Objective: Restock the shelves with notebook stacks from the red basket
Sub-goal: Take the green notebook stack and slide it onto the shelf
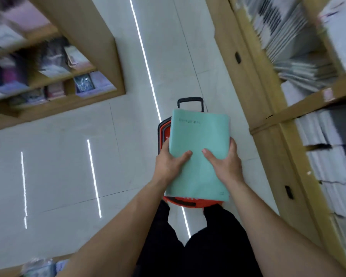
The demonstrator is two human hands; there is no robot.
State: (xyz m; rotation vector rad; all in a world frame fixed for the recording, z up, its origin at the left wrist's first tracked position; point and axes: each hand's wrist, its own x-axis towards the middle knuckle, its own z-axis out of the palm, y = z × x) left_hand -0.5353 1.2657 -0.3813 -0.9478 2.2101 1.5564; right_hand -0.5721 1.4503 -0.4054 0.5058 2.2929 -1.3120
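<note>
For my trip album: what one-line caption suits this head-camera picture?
The left hand and right hand grip a mint-green notebook stack over the red plastic basket between wooden shelves.

The notebook stack [200,136] hides most of the red basket [210,203].
</note>
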